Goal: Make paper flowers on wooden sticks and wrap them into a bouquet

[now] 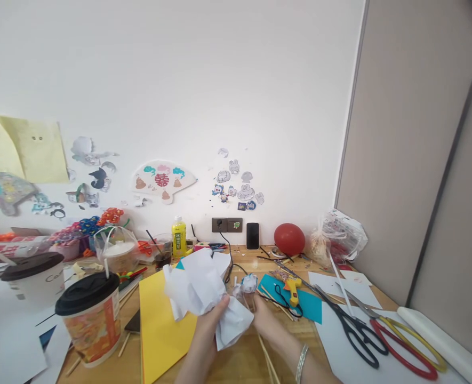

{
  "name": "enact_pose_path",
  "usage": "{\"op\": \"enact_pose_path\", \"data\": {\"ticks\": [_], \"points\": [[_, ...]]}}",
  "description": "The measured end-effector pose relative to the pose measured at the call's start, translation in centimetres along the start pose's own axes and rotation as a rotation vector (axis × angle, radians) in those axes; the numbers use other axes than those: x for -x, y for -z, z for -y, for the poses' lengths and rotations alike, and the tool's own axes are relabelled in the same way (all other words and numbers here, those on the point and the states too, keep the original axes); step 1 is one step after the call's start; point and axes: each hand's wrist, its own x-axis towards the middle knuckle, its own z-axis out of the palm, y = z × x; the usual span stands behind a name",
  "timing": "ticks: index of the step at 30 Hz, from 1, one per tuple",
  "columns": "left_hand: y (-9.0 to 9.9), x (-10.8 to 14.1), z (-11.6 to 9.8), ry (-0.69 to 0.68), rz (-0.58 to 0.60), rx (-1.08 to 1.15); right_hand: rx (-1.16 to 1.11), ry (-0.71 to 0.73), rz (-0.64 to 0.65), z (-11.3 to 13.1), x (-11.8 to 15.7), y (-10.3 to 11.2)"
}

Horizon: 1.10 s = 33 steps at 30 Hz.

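Observation:
My left hand (212, 326) is closed on a large crumpled sheet of white paper (199, 282), held above the yellow paper (159, 330). Close beside it, my right hand (263, 316) is closed around thin wooden sticks (268, 357), which stick out below it. A crumpled ball (249, 282), whitish with a bluish tint, shows just above the right hand's fingers. Whether this ball is fixed to the sticks cannot be seen. The right fingertips are partly hidden. A bracelet (301, 362) circles the right wrist.
A yellow glue gun (293, 288) lies on blue paper (311, 306) at the right. Beyond it are black scissors (356, 328) and red-and-yellow-handled scissors (404, 346). Lidded cups (89, 325) stand on the left. A bottle (178, 237), a phone (252, 236) and a red balloon (289, 239) line the wall.

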Motion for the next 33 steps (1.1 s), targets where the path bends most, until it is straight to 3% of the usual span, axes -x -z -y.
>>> {"op": "enact_pose_path", "data": {"ticks": [2,5,10,14,18,20,23,27,30,33], "points": [[0.0,0.2,-0.2,-0.020,0.069,0.001,0.052,0.115,0.020,-0.1,0.2,-0.8],[0.0,0.2,-0.3,-0.097,0.040,0.019,0.208,0.266,0.025,-1.0,0.2,-1.1],[-0.1,0.1,-0.2,-0.176,0.055,-0.101,0.585,0.252,-0.045,-2.9,0.3,0.1],[-0.5,0.4,-0.3,-0.201,0.117,-0.178,0.673,0.302,-0.150,-2.4,0.6,0.6],[-0.5,0.4,0.0,-0.193,0.107,-0.204,0.498,0.356,-0.255,-0.3,0.9,0.5],[-0.1,0.3,0.4,-0.151,0.075,-0.242,0.326,0.378,-0.175,0.5,1.2,0.4],[0.3,0.5,1.2,-0.069,0.102,-0.421,0.118,0.352,0.051,0.8,1.9,0.2],[-0.2,1.5,1.9,-0.021,0.331,-0.601,-0.035,0.113,0.269,0.9,2.8,-0.1],[-1.2,2.5,1.8,0.082,0.533,-0.662,-0.212,0.000,0.253,1.7,3.2,-0.4],[-2.0,3.3,1.4,0.218,0.619,-0.676,-0.352,-0.016,0.186,2.7,3.5,-0.9]]}}
